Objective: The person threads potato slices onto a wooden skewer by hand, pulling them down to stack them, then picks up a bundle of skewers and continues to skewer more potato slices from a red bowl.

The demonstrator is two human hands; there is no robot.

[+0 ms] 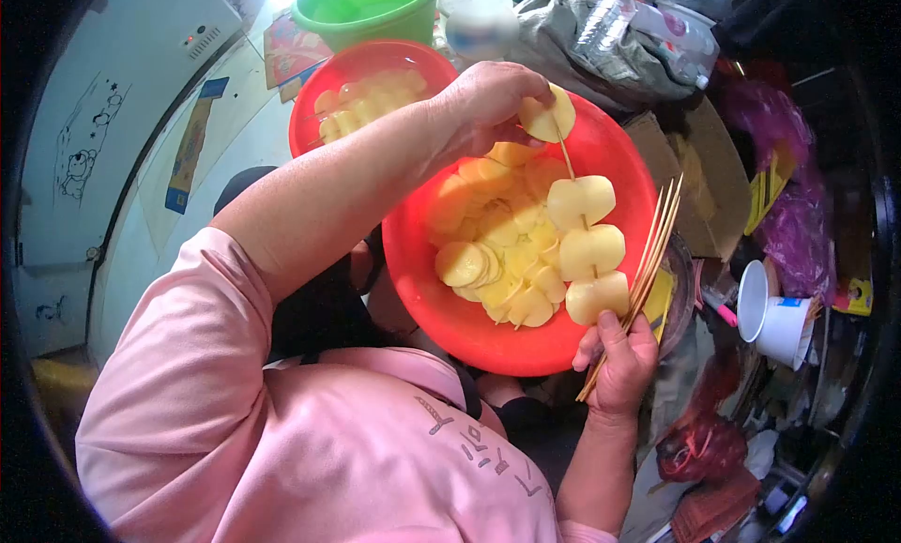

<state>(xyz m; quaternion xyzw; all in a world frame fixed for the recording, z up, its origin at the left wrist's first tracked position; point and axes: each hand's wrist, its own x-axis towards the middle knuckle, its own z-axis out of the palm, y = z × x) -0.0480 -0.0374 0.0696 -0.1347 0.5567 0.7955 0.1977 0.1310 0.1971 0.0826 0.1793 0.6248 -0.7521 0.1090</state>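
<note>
My left hand (497, 97) reaches across the big red basin (413, 280), fingers closed on a round pale-yellow slice (549, 116) at the upper end of a thin wooden skewer (566, 158). Three more slices (582, 202) are threaded lower down, spaced along the stick. Beside the basin's lower right rim, my right hand (619, 360) grips the skewer's lower end near the bottom slice (598, 299), together with a bundle of bare wooden sticks (654, 252). Many loose cut slices (497, 224) lie in the basin under the skewer.
Behind my left forearm, a second red basin (310, 92) holds more yellow pieces. A green basin (371, 8) stands beyond it. Plastic bottles (605, 22) on a grey sack, a cardboard box (704, 168), a white tub (779, 313) and a purple bag (784, 158) are at right.
</note>
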